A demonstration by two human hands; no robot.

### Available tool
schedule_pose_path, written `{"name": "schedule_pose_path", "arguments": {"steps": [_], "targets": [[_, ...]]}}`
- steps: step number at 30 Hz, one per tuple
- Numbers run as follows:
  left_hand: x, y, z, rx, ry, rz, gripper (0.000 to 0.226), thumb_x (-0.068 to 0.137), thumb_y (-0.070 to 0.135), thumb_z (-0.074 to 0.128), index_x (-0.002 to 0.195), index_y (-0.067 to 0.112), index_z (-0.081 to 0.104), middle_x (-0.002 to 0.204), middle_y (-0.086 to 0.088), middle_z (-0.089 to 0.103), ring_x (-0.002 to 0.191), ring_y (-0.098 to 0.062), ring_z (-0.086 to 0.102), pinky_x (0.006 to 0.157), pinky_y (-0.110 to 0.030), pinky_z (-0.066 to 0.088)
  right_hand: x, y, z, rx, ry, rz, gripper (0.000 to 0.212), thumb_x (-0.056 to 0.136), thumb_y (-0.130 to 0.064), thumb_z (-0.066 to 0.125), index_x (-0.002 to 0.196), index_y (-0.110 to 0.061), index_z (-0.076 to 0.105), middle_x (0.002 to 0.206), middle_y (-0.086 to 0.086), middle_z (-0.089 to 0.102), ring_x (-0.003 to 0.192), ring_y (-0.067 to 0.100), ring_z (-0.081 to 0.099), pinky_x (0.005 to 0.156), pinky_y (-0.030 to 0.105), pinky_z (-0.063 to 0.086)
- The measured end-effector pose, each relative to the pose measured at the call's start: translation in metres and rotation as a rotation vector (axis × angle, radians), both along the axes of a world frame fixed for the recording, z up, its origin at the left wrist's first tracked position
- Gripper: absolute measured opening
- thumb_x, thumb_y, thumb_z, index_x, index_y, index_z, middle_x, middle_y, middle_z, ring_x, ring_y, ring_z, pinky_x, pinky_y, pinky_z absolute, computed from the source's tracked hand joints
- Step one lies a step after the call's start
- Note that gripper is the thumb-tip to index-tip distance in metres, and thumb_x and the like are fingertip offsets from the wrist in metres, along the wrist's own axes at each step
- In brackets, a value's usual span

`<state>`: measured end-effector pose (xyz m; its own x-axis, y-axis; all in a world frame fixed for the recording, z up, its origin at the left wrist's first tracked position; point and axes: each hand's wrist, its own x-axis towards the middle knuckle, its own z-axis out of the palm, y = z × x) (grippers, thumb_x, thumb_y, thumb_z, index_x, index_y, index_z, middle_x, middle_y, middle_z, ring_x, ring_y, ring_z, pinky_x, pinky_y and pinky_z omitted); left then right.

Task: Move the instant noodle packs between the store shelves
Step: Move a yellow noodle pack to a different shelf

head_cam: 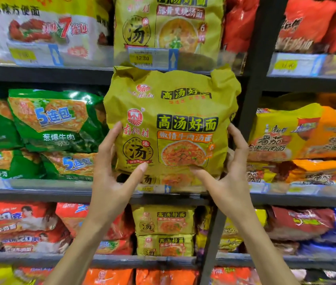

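Gripped upright at centre frame, a yellow pack [169, 124] is held before the middle shelf [39, 192], the left hand [111, 173] at 8 o'clock and the right hand [226, 177] at 4, fingers wrapped round its sides. Green packs [50, 128] are stacked at 9 o'clock.

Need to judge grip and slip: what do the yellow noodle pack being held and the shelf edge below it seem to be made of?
Yellow noodle pack: looks like thin printed plastic film, fairly matte; it crinkles and bunches at the top. Both hands, left hand and right hand, hold its sides. Shelf edge: probably dark painted metal, smooth, with a clear plastic price strip along it.
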<state>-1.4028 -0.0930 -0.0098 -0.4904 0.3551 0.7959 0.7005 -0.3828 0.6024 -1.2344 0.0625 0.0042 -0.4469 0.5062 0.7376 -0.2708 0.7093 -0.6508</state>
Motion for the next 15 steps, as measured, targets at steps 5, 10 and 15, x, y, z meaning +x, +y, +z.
{"name": "schedule_pose_path", "arguments": {"steps": [5,10,15], "targets": [[-0.011,0.006,-0.011,0.018,0.037,0.012,0.081,0.087,0.017,0.072,0.151,0.047,0.032,0.159,0.008,0.037,0.149,-0.018,0.037,0.121,-0.045,0.034,-0.015,0.009,-0.011,0.008,-0.001,0.001,0.106,0.080,0.008,0.078,0.151,-0.033,0.012,0.128,-0.055,0.038,0.121,-0.009,0.054,0.101,0.026,0.051],[-0.023,0.014,-0.024,0.047,-0.024,-0.012,0.081,0.088,0.013,0.072,0.147,0.053,0.035,0.157,0.004,0.041,0.147,-0.021,0.041,0.118,-0.050,0.038,-0.027,0.013,-0.019,0.010,-0.020,-0.025,0.105,0.080,0.005,0.079,0.152,-0.028,0.011,0.127,-0.059,0.035,0.118,-0.021,0.049,0.099,0.011,0.045],[-0.031,0.018,-0.024,0.019,-0.053,-0.047,0.077,0.090,0.004,0.072,0.150,0.036,0.035,0.153,0.033,0.038,0.147,0.004,0.032,0.116,-0.012,0.028,-0.034,0.012,-0.020,-0.013,-0.023,-0.031,0.102,0.084,0.001,0.077,0.150,-0.046,0.016,0.149,-0.021,0.046,0.132,-0.001,0.050,0.101,0.013,0.045]]}}
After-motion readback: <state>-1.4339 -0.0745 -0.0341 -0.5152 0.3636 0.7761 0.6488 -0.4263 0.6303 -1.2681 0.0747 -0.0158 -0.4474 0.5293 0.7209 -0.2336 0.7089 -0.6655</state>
